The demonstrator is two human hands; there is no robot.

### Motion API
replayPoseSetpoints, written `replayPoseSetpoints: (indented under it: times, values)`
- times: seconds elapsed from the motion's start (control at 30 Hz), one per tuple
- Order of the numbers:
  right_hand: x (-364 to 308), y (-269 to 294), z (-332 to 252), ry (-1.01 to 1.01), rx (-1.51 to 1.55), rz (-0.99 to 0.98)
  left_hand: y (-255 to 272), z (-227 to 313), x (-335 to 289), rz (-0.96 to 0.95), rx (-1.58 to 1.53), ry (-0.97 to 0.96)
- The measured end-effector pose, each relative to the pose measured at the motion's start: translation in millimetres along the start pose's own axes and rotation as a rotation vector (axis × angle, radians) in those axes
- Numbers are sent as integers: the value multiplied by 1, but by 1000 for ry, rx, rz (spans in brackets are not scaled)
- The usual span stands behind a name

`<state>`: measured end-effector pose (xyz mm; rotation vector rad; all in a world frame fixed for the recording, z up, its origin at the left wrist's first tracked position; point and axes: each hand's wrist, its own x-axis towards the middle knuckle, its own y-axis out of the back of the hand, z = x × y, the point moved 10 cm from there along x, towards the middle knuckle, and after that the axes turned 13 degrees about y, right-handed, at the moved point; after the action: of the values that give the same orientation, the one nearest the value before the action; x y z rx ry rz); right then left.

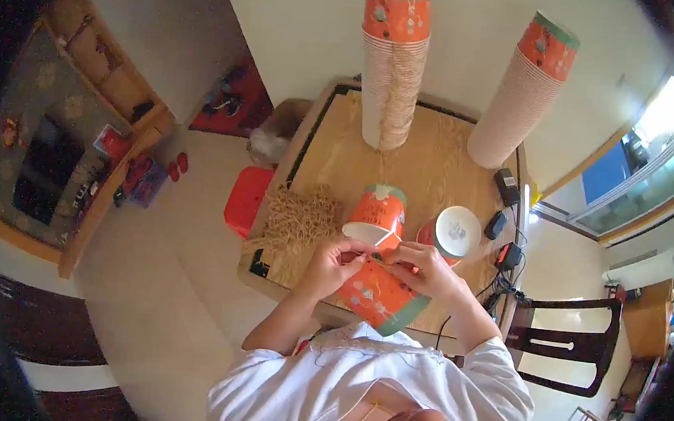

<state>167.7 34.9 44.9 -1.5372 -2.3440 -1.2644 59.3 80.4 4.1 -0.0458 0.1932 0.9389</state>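
Close to my body, an orange paper bucket [378, 298] with a green base band lies tilted, its base toward my lower right. My left hand [335, 267] pinches at its upper end, thumb and fingers closed together. My right hand [424, 270] is closed on the same end from the other side. A small dark spot shows between the fingertips; what it is I cannot make out. Just beyond my hands lies another orange bucket [380, 211], its mouth toward me. To the right, a third bucket [458, 232] stands with its white round end up.
A heap of tan cord pieces [301, 218] covers the table's left side. Tall stacks of nested buckets [389, 91] [514, 98] stand at the back. Black adapters [507, 187] and cables line the right edge. A red bin [246, 202] and dark chair [566, 341] flank the table.
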Motion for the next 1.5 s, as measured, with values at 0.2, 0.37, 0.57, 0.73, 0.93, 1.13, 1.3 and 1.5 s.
replayPoseSetpoints:
  times: [0.2, 0.37, 0.57, 0.73, 0.93, 1.13, 1.3, 1.5]
  values:
    - [-11, -10, 17, -115, 135, 32, -6, -37, 4, -43, -192, 209]
    - [-22, -30, 9, -69, 108, 78, -2, -45, -13, 53, -52, 212]
    - [-36, -32, 32, -193, 204, 78, 0, -56, -11, 88, -87, 199]
    - [-64, -13, 53, -232, 53, 244, 15, -57, -27, 215, -191, 85]
    - [-89, -6, 84, -489, 159, 379, -32, 24, -74, 261, 588, -627]
    - [-78, -24, 99, -650, 995, 486, -76, 48, -99, -20, 912, -955]
    - [-75, -35, 103, -376, 1135, 716, -64, 32, -80, -185, 776, -669]
    - [-77, -39, 67, -94, 522, 732, 14, 2, -29, 293, -183, -80]
